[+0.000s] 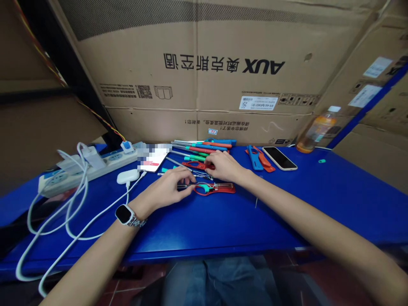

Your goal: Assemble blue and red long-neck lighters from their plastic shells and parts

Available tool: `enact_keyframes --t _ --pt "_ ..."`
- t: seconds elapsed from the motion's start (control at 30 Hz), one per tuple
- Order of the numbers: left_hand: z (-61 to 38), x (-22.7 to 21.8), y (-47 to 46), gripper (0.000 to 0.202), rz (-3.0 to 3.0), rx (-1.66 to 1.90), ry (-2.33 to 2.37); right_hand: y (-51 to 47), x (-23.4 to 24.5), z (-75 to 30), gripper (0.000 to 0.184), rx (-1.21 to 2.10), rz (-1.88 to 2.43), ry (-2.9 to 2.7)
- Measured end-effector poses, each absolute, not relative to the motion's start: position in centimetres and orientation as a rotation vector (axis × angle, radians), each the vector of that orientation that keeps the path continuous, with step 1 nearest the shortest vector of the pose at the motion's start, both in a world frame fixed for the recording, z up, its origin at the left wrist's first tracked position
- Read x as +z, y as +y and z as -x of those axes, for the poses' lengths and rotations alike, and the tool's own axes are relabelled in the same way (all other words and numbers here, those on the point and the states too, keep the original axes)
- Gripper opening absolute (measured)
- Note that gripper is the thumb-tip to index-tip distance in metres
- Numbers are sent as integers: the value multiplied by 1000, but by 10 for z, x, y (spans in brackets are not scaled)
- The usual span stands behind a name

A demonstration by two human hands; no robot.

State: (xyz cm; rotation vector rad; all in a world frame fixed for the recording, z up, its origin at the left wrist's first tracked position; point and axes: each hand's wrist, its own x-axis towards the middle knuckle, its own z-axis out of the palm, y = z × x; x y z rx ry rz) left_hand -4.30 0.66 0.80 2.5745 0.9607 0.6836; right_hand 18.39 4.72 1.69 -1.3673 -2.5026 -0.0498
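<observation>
An opened lighter [228, 190] with a long metal tube lies on the blue table; its red handle shell shows a clear tank and a green trigger [204, 188]. My left hand [174, 185], a watch on its wrist, is closed around the tube end at the left. My right hand [222, 165] is just above the handle, its fingertips pinched together by thin wires and small parts; what they hold is too small to make out. Just beyond the fingers lies a red lighter shell [194, 165]. Several long lighters with blue and red handles [219, 145] are piled behind.
Blue and orange shells [255, 158] lie to the right beside a phone [280, 158]. A bottle of orange drink [317, 131] leans near a cardboard box [216, 89]. On the left are a power strip [92, 170], white cables [86, 208], a white case [127, 176] and a lit screen [156, 157].
</observation>
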Motion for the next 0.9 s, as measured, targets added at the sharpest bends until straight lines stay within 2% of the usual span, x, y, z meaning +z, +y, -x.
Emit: enact_keyframes --t 0.23,0.37,0.53,0.77,0.9 --pt "48 9 11 17 -2608 831 1027 40 15 -192 16 -99 1270 -2477" --pt "47 13 9 15 -2699 1101 1054 23 23 -207 16 272 1214 -2259" --pt "40 16 4 37 -2818 1174 961 2 21 -224 28 814 1104 -1938" --pt "46 16 9 30 -2922 1129 892 2 6 -235 36 1102 1095 -1767" --pt "52 16 13 19 -2888 1027 750 4 3 -237 37 1157 1068 -1693"
